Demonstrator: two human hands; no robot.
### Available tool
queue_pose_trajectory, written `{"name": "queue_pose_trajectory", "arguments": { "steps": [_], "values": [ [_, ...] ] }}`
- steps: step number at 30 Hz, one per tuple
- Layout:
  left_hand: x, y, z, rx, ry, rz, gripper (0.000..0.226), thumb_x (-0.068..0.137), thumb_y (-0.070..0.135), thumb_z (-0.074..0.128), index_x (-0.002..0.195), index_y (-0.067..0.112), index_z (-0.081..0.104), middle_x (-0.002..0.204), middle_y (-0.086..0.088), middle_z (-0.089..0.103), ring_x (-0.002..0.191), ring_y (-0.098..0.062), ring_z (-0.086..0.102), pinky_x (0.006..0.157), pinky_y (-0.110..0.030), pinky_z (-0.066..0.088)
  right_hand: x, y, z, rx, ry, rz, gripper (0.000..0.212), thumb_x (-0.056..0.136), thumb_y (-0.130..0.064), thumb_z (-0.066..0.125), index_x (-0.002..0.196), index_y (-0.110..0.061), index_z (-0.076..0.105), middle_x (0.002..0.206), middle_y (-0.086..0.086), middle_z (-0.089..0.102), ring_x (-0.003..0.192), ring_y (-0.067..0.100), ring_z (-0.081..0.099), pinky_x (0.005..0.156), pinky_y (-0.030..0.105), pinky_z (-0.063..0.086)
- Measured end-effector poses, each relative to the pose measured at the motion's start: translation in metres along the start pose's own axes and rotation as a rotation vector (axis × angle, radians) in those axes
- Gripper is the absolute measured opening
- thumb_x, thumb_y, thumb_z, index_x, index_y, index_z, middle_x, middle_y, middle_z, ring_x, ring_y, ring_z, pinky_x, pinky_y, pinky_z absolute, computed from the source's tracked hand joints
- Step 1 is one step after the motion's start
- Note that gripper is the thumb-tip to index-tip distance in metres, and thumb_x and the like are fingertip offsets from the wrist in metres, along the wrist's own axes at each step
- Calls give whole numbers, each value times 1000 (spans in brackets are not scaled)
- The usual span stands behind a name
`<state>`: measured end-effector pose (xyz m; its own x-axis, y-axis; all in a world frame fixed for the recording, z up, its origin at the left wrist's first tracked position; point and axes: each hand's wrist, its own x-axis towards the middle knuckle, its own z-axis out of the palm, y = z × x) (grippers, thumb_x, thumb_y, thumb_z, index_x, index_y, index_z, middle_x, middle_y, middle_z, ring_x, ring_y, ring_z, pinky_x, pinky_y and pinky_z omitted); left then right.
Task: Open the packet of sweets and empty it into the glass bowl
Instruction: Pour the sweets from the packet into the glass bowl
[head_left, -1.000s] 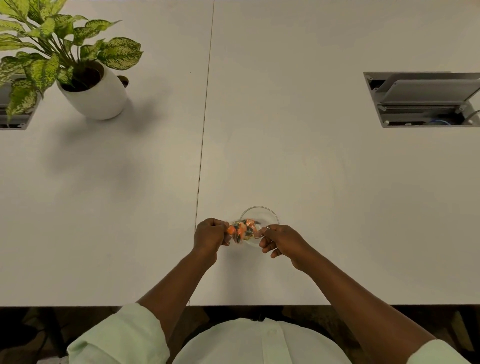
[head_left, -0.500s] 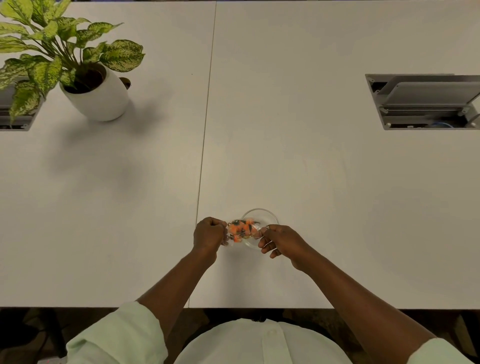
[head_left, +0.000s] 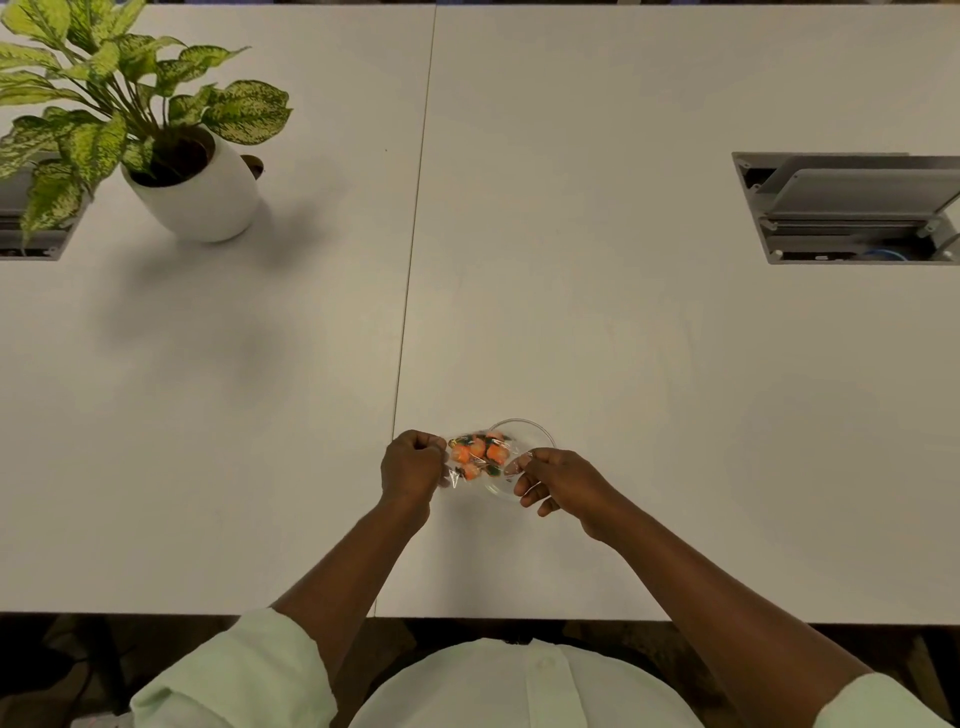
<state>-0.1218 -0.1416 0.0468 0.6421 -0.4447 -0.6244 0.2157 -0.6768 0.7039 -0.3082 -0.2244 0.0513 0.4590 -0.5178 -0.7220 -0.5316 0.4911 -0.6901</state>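
The packet of sweets (head_left: 478, 458) is a small clear plastic bag filled with orange and dark green pieces. It is held off the table, stretched sideways and pinched at both ends, over the near-left rim of the glass bowl (head_left: 537, 439). The bowl is small, round and transparent, standing upright on the white table; no sweets are seen in it.
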Motion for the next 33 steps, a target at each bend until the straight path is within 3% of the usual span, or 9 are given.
{"name": "queue_pose_trajectory", "arguments": {
  "steps": [6, 18, 24, 28, 33],
  "values": [
    [0, 0, -2, 10, -26, -9, 14, 89, -2, 53, 93, 1, 67, 80, -11, 69, 57, -20, 60, 53, -29, 50, 0, 1, 1, 4, 9, -13, 23, 103, -23, 51, 101, -12, 71, 78, 2, 71, 68, 15, 65, 56, 24, 47],
    [0, 1, -6, 6, -44, 21, 16, 88, -6, 51, 90, -2, 67, 77, -14, 69, 54, -20, 61, 50, -29, 54, -1, 5, 1, 31, -7, -11, 21, 103, -24, 52, 97, -14, 70, 79, 2, 72, 67, 15, 65, 55, 24, 47],
    [-2, 0, -6, -7, -36, 8, 18, 86, -6, 50, 91, -2, 66, 77, -14, 68, 56, -21, 61, 53, -31, 54, -1, 7, 2, 15, -2, -2, 25, 103, -26, 51, 108, -9, 70, 81, 3, 72, 69, 15, 66, 56, 25, 47],
    [-3, -2, -6, -15, -35, 17, 19, 85, -7, 49, 91, -2, 67, 78, -14, 68, 57, -22, 62, 55, -32, 54, -3, 8, 1, 16, 0, -6, 22, 103, -26, 52, 103, -15, 71, 81, 3, 73, 70, 15, 66, 57, 25, 48],
    [-2, -2, -6, -23, -21, 21, 19, 86, -6, 50, 92, -1, 67, 79, -13, 69, 58, -21, 62, 55, -33, 55, -6, 9, 1, 11, 5, -8, 26, 103, -27, 52, 108, -10, 71, 82, 3, 73, 70, 15, 65, 57, 24, 48]
  ]
}}
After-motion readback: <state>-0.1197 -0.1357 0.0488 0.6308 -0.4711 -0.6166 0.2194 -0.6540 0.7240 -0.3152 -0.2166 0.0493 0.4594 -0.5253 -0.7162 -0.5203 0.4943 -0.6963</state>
